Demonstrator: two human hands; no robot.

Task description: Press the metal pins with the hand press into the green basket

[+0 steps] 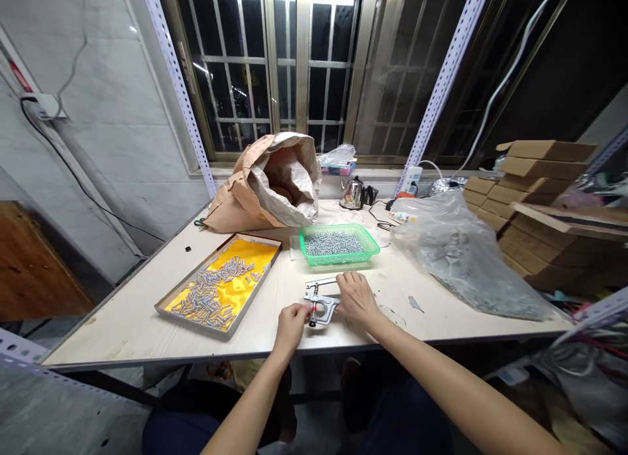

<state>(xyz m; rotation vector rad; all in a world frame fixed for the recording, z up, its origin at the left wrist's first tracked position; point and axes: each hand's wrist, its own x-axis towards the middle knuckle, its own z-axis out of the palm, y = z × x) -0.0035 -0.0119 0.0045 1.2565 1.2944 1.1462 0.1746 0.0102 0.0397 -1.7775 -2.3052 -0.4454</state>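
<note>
Hand press [320, 306]: small metal tool at the near edge of the table [127, 311], directly before me. My left hand [293, 324] is curled, pinching its red-tipped part. My right hand [356, 298] lies flat on its frame, fingers spread, gripping nothing. Behind the press: green basket [366, 250], full of metal pieces. Left of the press: yellow-lined tray [191, 321], partly covered. I judge much remains.

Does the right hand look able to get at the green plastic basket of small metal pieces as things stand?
Probably yes. The right hand rests on the small metal press tool, and the green plastic basket sits just behind it with nothing between.
</note>
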